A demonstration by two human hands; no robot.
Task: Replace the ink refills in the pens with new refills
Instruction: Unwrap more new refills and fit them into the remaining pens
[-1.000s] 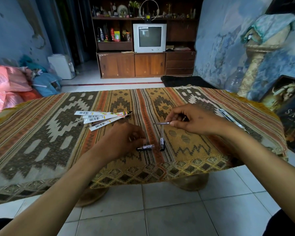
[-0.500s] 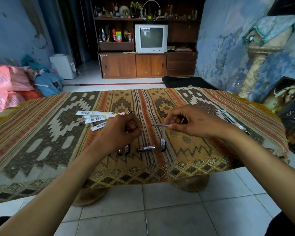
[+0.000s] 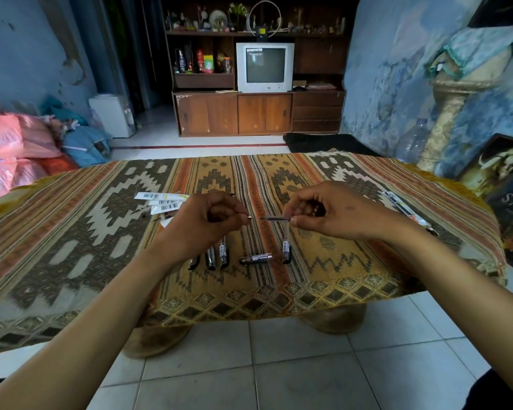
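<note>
My right hand [image 3: 335, 211] pinches a thin ink refill [image 3: 274, 219] that points left, level above the table. My left hand [image 3: 208, 220] grips a small pen part whose metal tip [image 3: 248, 216] faces the refill's point, a short gap apart. Below my hands, several dark pen barrels lie on the patterned cloth: three side by side [image 3: 211, 257], one crosswise [image 3: 255, 258], one upright in the image [image 3: 286, 251].
Packs of new refills with barcodes [image 3: 163, 201] lie left of my left hand. Another pack [image 3: 406, 211] lies to the right near the table's edge. The patterned cloth [image 3: 71, 232] covers a low table over a tiled floor.
My left hand rose from the pen barrels with a small part and moved up to face the refill tip. The right hand stayed almost still.
</note>
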